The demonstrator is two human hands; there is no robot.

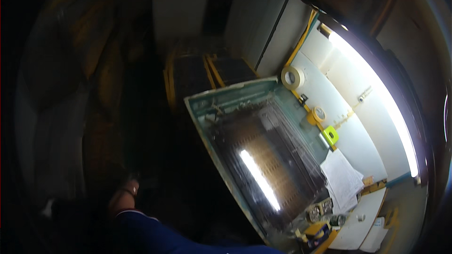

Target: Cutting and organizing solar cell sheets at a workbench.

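Observation:
My left hand reaches out at the lower left, at the end of a blue sleeve with a pale-edged cuff. Darkness and blur hide its fingers, so I cannot make out whether they hold anything. It is well apart from the workbench, a greenish raised-edge frame on the right. Lying in that bench is a dark glossy sheet or panel with a brown patterned middle, which reflects the lamp. My right hand is out of the picture.
A lit tube lamp hangs over the bench's right side. Along its ledge are a large tape roll, a yellow tape roll, a lime-green square item and papers. Yellow-framed racks stand behind.

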